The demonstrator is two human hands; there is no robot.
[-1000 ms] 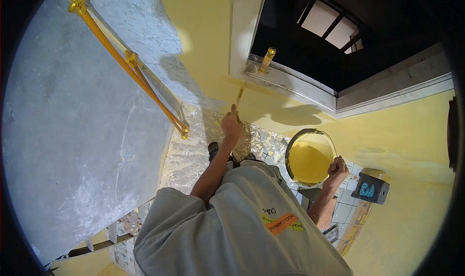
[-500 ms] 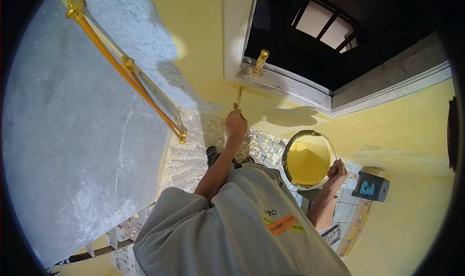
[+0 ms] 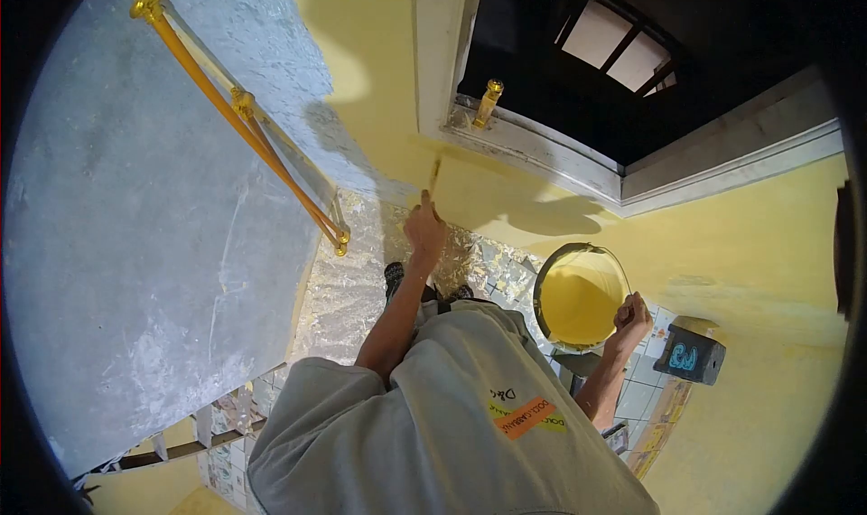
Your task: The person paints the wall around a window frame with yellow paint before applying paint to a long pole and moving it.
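Wall: yellow-painted wall point(image 3: 722, 235) below a white window frame point(image 3: 542, 154); bare grey plaster at the far side.
Handrail: orange handrail point(image 3: 244, 122) along the grey wall.
Left hand point(image 3: 424, 230): fingers closed on a paintbrush point(image 3: 434, 173), bristles touching the wall just under the frame.
Right hand point(image 3: 632, 316): fist around the handle of a bucket of yellow paint point(image 3: 578, 294), held near the wall.

Yellow wall point(image 3: 741, 235), dark window point(image 3: 587, 72), grey slab point(image 3: 135, 226).

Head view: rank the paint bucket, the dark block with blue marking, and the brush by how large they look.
1. Paint bucket, held by one hand.
2. Dark block.
3. Brush, held by the other hand.
The block lies farther away, so true sizes stay unsure.
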